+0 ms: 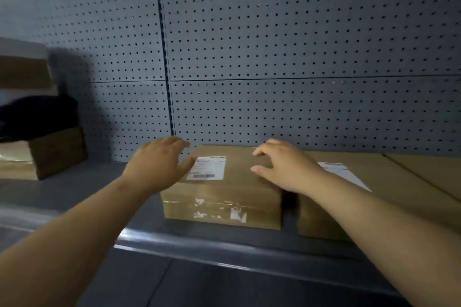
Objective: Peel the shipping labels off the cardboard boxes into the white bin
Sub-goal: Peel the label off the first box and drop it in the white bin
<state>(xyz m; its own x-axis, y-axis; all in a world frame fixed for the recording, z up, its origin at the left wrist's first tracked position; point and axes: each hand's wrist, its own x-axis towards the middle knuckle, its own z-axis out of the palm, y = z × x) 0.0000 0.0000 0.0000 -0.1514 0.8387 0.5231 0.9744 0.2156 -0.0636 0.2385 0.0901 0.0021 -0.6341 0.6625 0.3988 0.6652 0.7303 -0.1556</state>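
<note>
Both hands, left point(159, 162) and right point(287, 167), reach with loose, empty grips (nothing held) toward the brown cardboard box point(222, 197) bearing a white shipping label point(208, 168), likely to steady it.

This is looking like a stockroom or shop storage bay: grey perforated back panels point(299, 32) are rising behind a metal shelf point(224, 240). Taped cardboard boxes point(219, 203) bearing printed shipping labels point(207, 168) are sitting along it, more cartons point(59, 153) lying toward its left end.

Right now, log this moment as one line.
left hand: open, at cardboard box left edge | right hand: open, over box top | label: unpeeled | white bin: not in view
</note>
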